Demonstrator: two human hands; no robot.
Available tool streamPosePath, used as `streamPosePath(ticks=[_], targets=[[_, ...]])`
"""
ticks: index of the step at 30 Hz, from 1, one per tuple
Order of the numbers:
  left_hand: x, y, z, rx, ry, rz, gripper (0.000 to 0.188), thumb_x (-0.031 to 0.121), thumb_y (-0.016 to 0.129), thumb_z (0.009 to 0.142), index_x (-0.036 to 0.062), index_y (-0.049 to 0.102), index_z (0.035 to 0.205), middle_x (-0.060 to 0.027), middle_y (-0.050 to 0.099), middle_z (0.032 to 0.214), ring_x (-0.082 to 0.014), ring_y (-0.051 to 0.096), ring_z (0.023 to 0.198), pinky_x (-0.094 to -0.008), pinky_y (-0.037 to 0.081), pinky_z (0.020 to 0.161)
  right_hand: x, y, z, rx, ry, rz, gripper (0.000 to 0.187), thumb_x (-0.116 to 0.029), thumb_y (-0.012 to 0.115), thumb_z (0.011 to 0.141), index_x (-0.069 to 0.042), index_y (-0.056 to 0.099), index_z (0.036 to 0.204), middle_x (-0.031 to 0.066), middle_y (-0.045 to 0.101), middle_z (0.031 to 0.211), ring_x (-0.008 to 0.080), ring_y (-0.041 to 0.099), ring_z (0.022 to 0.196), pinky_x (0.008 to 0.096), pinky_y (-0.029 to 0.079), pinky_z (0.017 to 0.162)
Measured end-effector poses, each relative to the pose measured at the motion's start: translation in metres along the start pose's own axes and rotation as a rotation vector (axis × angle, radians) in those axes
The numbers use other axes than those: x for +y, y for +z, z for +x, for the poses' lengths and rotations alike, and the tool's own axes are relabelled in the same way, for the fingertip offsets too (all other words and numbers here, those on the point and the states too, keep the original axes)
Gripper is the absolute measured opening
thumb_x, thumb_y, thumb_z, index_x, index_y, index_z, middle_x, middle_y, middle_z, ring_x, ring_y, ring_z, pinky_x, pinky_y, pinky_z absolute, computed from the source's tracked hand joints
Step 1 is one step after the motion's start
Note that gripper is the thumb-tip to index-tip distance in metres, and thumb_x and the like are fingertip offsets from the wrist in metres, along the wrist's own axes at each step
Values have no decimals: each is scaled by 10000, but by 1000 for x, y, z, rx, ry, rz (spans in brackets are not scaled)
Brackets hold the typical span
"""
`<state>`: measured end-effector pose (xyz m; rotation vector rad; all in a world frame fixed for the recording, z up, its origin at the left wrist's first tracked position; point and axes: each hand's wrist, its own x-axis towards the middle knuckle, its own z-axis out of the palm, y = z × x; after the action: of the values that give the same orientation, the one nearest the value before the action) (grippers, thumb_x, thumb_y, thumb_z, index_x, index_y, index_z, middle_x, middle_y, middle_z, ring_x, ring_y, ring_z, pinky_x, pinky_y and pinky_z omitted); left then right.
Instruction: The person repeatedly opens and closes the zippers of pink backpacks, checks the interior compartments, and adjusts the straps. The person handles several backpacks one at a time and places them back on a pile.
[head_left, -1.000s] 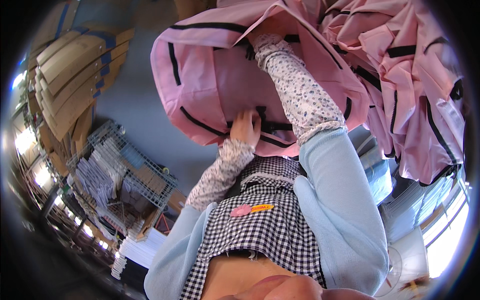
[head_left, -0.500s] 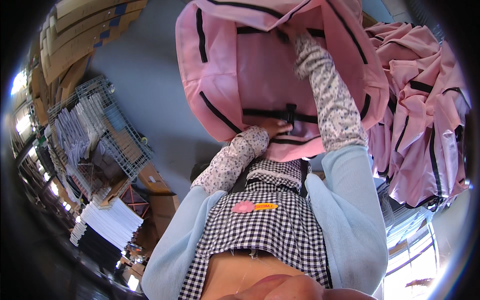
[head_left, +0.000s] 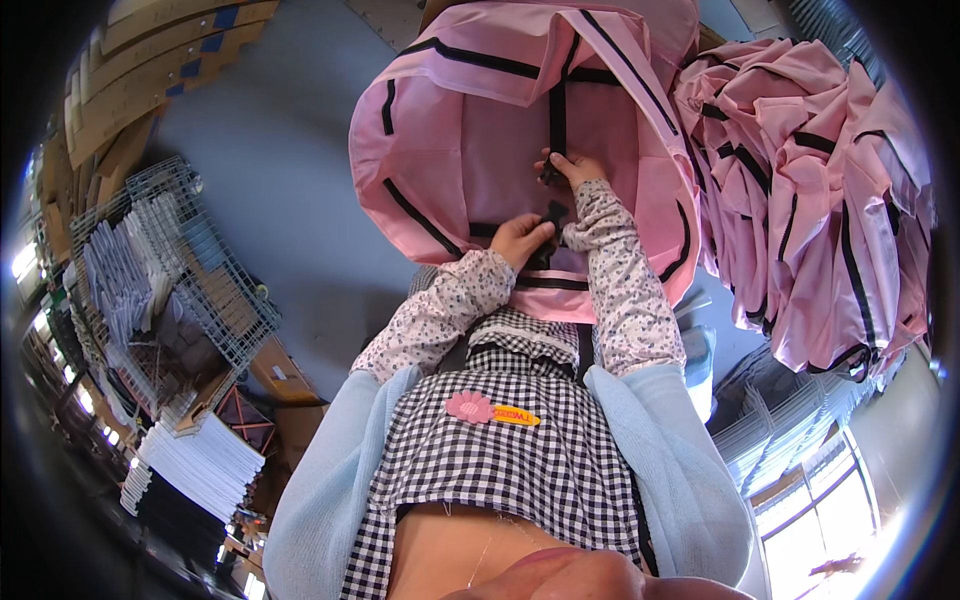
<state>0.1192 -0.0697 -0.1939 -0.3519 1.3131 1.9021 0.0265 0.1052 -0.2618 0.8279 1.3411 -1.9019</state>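
A pink bag (head_left: 405, 150) with black trim lies opened wide before me, its inside facing up. My left hand (head_left: 524, 240) pinches a black buckle half (head_left: 555, 213) at the near side of the bag's inside. Just beyond it, my right hand (head_left: 577, 168) is closed on another black buckle half (head_left: 548, 175), which ends a black strap (head_left: 558, 115) drawn down from the far side. The two buckle halves are close together but apart. Patterned sleeve covers wrap both forearms.
A heap of pink bags (head_left: 800, 190) with black zips lies to the right. On the left stand a wire cart (head_left: 225, 290) with stacked sheets, a white stack (head_left: 200, 450) and flat cardboard (head_left: 150, 60). Grey floor (head_left: 290, 130) shows between cart and bag.
My right hand has come from the far side toward me, bringing the strap with its buckle half. My left hand has lifted the near buckle half. The bag's far flap has shifted.
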Motion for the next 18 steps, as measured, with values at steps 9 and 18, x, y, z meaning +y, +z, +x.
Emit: streamPosePath(ticks=[9, 18], targets=[[8, -4, 1, 111, -14, 84, 289, 279, 628, 982, -9, 624, 1005, -53, 699, 856, -94, 616, 764, -229, 480, 700, -5, 10, -54, 40, -68, 45, 301, -217, 617, 983, -31, 625, 1220, 97, 719, 1020, 208, 707, 879, 356, 601, 804], [27, -8, 23, 80, -144, 165, 318, 300, 652, 958, -9, 641, 1030, -40, 689, 800, -99, 621, 719, -240, 482, 661, 3, 9, -50, 31, -84, -121, 293, -238, 610, 990, -27, 641, 1193, 92, 725, 992, 200, 712, 857, 332, 596, 781]])
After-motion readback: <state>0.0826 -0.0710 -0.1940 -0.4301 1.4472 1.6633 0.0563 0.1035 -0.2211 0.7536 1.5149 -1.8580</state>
